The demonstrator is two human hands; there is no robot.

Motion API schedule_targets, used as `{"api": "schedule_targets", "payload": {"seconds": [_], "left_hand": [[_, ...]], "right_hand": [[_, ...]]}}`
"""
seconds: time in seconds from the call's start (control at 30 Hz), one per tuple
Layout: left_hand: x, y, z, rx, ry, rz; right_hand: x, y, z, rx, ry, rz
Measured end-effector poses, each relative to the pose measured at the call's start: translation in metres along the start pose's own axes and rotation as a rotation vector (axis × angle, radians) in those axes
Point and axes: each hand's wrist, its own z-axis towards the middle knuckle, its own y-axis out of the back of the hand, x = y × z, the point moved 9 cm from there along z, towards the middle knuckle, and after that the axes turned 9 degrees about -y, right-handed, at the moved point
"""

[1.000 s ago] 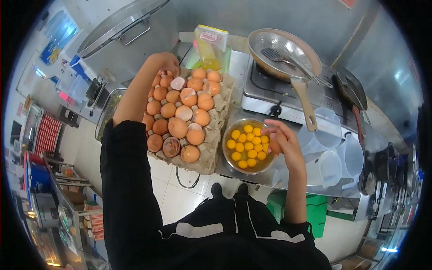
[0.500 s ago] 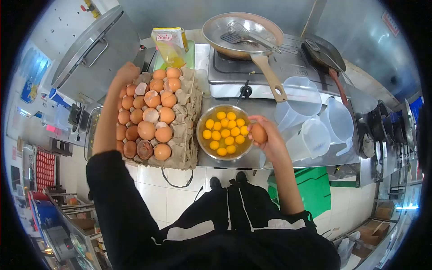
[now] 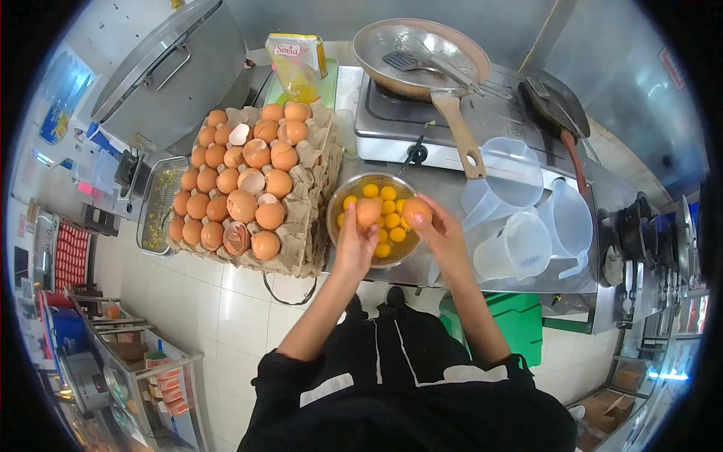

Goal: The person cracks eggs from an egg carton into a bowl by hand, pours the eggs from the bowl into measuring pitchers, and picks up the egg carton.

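Over the metal bowl, my left hand grips a brown egg between thumb and fingers. A second brown egg is held in my right hand at the bowl's right side. The two eggs are a short gap apart. Several whole yolks lie in clear liquid in the bowl, some hidden behind my hands. To the left stands a stack of cardboard egg trays, with whole brown eggs and several broken shells on top.
Behind the bowl is a gas stove carrying a frying pan, its handle reaching forward. Clear plastic jugs stand at the right. A Sovia packet and a large lidded pot are at the back left.
My left hand has come from the far left of the egg trays to above the bowl, now with an egg in it. My right hand still holds its egg, slightly further left.
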Motion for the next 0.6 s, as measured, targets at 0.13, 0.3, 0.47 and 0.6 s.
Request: {"api": "schedule_targets", "payload": {"seconds": [0.13,0.3,0.47,0.6], "left_hand": [[0.024,0.011,0.002,-0.127,-0.033,-0.022],[0.023,0.006,0.001,-0.098,-0.107,0.061],[0.013,0.018,0.001,-0.06,-0.026,0.167],[-0.009,0.01,0.001,0.12,-0.206,0.742]], "right_hand": [[0.068,-0.035,-0.031,-0.18,0.599,-0.542],[0.034,-0.045,-0.026,-0.274,0.788,-0.838],[-0.013,0.001,0.022,-0.13,0.287,-0.044],[-0.036,-0.006,0.036,0.057,-0.151,-0.082]]}}
